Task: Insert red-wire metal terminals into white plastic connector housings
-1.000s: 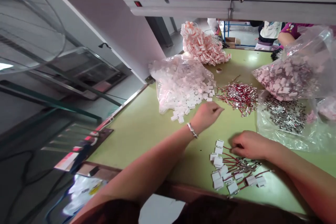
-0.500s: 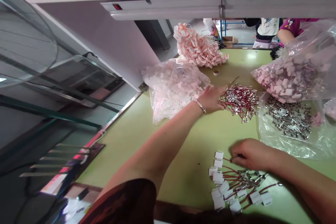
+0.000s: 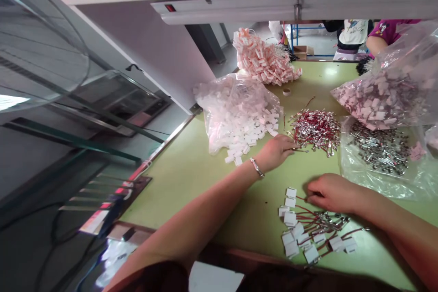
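Observation:
My left hand [image 3: 276, 151] is closed in a pinch at the near-left edge of a pile of short red wires with metal terminals [image 3: 316, 130]. A thin wire with a shiny tip [image 3: 303, 150] sticks out from its fingertips. My right hand [image 3: 330, 192] rests on the table with curled fingers, pinching a red wire [image 3: 301, 198] that runs to a white connector block [image 3: 291, 192]. Close below it lies a group of white connectors with red wires [image 3: 290, 219], their metal ends together on the right. The right fingertips are partly hidden.
Small white blocks spill from a clear bag [image 3: 236, 105] at left. Behind is a heap of orange-white pieces [image 3: 265, 59] and a small ring [image 3: 286, 92]. On the right are metal parts on plastic [image 3: 379, 150] and a full bag [image 3: 383, 96]. A person's arm [image 3: 376, 44] shows beyond.
My left hand has drawn back toward me from between the white blocks and the wire pile, now with a wire at its fingertips. My right hand has barely moved; the view shifted slightly.

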The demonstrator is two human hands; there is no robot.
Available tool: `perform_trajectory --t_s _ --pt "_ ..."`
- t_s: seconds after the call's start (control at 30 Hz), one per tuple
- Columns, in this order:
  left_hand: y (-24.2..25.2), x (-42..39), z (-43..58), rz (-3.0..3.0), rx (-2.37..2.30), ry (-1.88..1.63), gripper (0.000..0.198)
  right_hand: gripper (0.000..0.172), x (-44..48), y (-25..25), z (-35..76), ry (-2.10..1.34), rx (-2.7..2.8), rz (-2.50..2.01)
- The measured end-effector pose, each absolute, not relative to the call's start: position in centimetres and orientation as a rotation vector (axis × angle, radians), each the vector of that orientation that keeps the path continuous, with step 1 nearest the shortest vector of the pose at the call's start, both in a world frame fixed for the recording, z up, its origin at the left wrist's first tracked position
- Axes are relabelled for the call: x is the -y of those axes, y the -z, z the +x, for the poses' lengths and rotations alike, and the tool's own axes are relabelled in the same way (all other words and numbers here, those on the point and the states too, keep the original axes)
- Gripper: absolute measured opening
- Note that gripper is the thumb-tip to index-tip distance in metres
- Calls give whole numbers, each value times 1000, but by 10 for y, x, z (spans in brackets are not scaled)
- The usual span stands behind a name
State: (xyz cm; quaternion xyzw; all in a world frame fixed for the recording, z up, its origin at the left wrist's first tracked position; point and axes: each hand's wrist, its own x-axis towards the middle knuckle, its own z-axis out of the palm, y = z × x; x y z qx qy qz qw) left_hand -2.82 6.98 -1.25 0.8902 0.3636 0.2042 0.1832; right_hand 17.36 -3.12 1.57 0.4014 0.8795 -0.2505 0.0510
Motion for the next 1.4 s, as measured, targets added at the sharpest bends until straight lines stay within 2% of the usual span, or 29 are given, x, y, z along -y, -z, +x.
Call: perform_trajectory --t_s 0.1,0.2,0.3,0.43,0.53,0.63,0.77,0.87,0.9,1.0,1.03,1.07,1.17,1.2,1.33,1.4 --pt "12 -71 -33 2194 -1042 -683 33 15 30 -24 177 906 -2672 1171" --pt "9 -78 -37 1972 -1191 -810 28 15 26 -42 189 1088 -2636 1162" --pt "1 -79 -34 2140 -1135 -827 19 20 17 -65 211 1123 -2635 1353" --pt "-8 -66 -16 2532 -930 -562 17 26 5 -86 253 843 -2590 1778" --pt "-6 -56 0 2711 -1024 -291 15 27 -1 -94 282 582 -2411 2023" --pt "0 -53 9 2747 -1137 -180 13 23 -7 -93 303 342 -2229 2141" --pt "0 -52 13 2533 -1212 -439 13 20 -17 -78 311 272 -2020 2070" --pt "-7 -49 16 2043 -1295 -759 5 22 -24 -59 303 196 -1938 2009" --pt "-10 -48 18 1861 -1287 -821 9 23 -26 -53 299 155 -1939 1993" --pt "-7 -47 21 1469 -1218 -871 51 25 -30 -39 288 94 -1965 1960" --pt "-4 -47 21 1416 -1206 -844 57 25 -30 -37 286 96 -1974 1955" --pt "1 -46 20 1407 -1214 -803 56 24 -31 -35 284 101 -1983 1954" --pt "13 -44 15 1658 -1308 -698 30 22 -31 -33 283 113 -2011 1949" --pt "14 -43 11 1808 -1326 -672 27 23 -31 -33 284 117 -2024 1945" --pt "-1 -41 -5 2167 -1325 -558 44 32 -32 -37 291 135 -2046 1937" --pt "-12 -42 -13 2251 -1295 -524 38 33 -33 -43 295 135 -2019 1944"
